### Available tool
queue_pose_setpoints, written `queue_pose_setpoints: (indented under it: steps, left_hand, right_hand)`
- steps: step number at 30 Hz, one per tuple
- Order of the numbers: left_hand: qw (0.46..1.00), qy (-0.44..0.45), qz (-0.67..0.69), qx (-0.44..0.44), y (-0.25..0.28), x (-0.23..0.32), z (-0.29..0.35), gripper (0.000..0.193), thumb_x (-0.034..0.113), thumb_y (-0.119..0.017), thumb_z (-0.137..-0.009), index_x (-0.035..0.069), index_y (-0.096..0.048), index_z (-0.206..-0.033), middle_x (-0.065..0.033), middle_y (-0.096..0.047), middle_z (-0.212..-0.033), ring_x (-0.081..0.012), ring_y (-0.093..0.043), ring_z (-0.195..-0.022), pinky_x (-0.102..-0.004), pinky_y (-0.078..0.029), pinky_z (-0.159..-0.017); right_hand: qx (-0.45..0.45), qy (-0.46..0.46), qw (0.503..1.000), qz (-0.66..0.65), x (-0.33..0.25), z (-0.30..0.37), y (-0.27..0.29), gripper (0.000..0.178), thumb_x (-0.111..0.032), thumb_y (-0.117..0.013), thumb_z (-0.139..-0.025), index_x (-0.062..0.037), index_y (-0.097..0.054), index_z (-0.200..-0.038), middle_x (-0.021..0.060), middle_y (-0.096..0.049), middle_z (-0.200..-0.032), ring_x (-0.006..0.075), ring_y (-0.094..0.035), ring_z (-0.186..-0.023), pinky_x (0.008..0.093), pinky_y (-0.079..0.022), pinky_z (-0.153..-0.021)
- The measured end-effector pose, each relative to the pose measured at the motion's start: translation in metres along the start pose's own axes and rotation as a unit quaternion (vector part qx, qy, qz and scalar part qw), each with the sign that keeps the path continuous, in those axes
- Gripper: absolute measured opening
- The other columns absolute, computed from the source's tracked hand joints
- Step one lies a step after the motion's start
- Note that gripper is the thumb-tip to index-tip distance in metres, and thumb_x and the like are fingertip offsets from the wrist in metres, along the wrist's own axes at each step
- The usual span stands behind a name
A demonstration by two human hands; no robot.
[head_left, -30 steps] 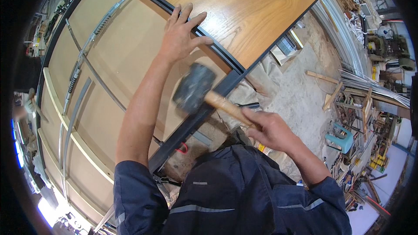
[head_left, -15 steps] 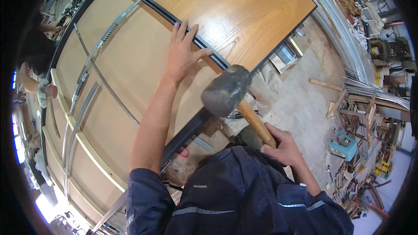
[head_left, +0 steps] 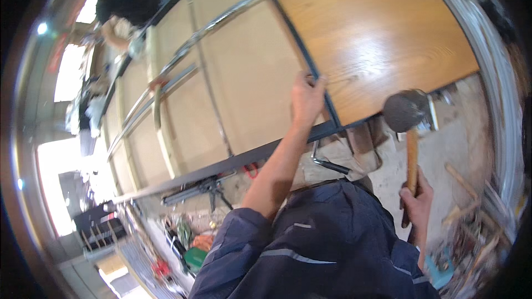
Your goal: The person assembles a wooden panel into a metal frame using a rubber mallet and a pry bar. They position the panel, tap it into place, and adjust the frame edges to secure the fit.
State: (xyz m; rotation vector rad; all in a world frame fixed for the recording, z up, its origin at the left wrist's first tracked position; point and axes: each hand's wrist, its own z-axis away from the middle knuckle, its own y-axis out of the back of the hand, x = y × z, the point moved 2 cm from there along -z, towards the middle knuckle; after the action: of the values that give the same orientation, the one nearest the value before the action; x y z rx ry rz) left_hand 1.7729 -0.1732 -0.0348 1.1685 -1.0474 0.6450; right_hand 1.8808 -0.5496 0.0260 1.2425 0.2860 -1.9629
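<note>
Right hand (head_left: pixel 419 196): grasping black-headed, wooden-handled mallet (head_left: pixel 412 152) | left hand (head_left: pixel 308 98): curled at slim black bar (head_left: pixel 300 45), grip unclear | brown wood-grain panel (head_left: pixel 368 39): beyond both hands

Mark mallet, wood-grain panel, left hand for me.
Mallet (head_left: pixel 406 112): head camera view, on its dark striking head.
Wood-grain panel (head_left: pixel 368 36): head camera view, on its glossy face.
Left hand (head_left: pixel 308 101): head camera view, back of the hand.

The left hand (head_left: pixel 308 99), spread before, has curled, and the mallet (head_left: pixel 405 112) has swung rightward.
</note>
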Motion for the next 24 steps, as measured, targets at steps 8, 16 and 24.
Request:
queue_pose_setpoints:
  steps: [8, 16, 24]
  left_hand:
    - [0.999, 0.033, -0.035, 0.020, -0.013, 0.002, 0.010, 0.043, 0.024, -0.069, -0.097, -0.009, -0.062, -0.124, -0.0123, -0.068, -0.080, -0.0208, -0.064, -0.072, -0.0369, -0.052, -0.067]
    - [0.995, 0.022, -0.087, 0.045, -0.028, 0.022, -0.006, 0.044, 0.027, -0.060, -0.104, -0.012, -0.061, -0.123, -0.0147, -0.068, -0.086, -0.0220, -0.064, -0.078, -0.0370, -0.052, -0.071]
    - [0.985, 0.018, -0.160, 0.054, -0.032, 0.029, -0.012, 0.043, 0.029, -0.054, -0.107, -0.011, -0.064, -0.118, -0.0210, -0.072, -0.094, -0.0268, -0.069, -0.085, -0.0400, -0.053, -0.077]
  right_hand:
    - [-0.045, 0.014, 0.999, 0.008, -0.035, -0.064, 0.024, 0.068, -0.002, -0.064, -0.083, 0.0006, -0.050, -0.149, 0.0017, -0.059, -0.083, 0.0081, -0.054, -0.059, 0.0256, -0.047, -0.050]
    - [-0.038, 0.024, 0.999, 0.013, -0.064, -0.122, 0.032, 0.071, -0.003, -0.068, -0.083, 0.0074, -0.046, -0.150, 0.0058, -0.064, -0.090, 0.0079, -0.054, -0.063, 0.0258, -0.048, -0.052]
    - [-0.049, 0.087, 0.992, 0.074, -0.116, -0.176, 0.031, 0.065, -0.002, -0.069, -0.081, 0.0058, -0.053, -0.143, 0.0158, -0.071, -0.111, 0.0153, -0.065, -0.086, 0.0292, -0.054, -0.076]
